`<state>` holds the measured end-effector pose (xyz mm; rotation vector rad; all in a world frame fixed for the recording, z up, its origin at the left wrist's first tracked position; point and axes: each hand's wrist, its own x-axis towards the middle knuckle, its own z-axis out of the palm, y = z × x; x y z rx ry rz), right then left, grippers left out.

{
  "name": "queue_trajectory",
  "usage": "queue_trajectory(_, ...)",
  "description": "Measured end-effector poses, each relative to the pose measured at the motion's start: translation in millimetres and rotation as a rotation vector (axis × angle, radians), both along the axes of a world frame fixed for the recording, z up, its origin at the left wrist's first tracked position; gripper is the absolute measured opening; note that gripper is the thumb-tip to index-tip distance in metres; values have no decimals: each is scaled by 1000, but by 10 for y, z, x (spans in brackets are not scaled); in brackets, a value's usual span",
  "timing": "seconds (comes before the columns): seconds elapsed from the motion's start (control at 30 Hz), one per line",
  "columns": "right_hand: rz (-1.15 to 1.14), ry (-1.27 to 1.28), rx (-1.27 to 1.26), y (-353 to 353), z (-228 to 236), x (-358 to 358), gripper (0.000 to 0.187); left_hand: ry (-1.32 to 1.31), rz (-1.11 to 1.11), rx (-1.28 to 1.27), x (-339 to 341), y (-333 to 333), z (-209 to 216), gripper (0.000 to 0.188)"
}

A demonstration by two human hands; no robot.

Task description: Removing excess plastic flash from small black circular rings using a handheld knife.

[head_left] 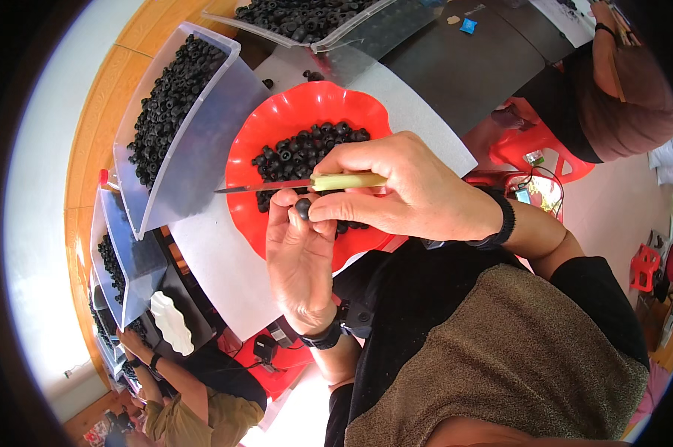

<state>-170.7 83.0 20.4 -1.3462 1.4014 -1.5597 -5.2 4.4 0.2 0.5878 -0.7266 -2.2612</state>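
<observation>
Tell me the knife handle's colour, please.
Knife handle: pale yellow-green, clearest in the head view.

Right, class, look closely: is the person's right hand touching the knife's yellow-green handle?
Touching. The head view shows it: the right hand is closed around the yellow-green handle, which runs into its grasp while the blade points left.

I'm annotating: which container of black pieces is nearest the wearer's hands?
The red wavy-rimmed bowl, partly beneath the left hand and right hand; the others are clear bins, farther away.
</observation>
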Motion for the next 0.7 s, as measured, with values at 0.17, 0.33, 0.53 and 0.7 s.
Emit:
queue_trajectory(0.17,111,-105,68,-22,19,-19,21,27,-60,-41,-17,19,-1,27)
queue_trajectory(0.33,310,-449,204,-69,14,-71,23,42,-78,-22,-3,49,-22,32)
queue_trajectory(0.53,285,-507,239,-54,-32,-60,29,131,-150,-19,-22,36,-61,37)
queue_trajectory(0.7,224,-275,89,11,-30,-29,20,30,-14,-71,-41,66,-76,40)
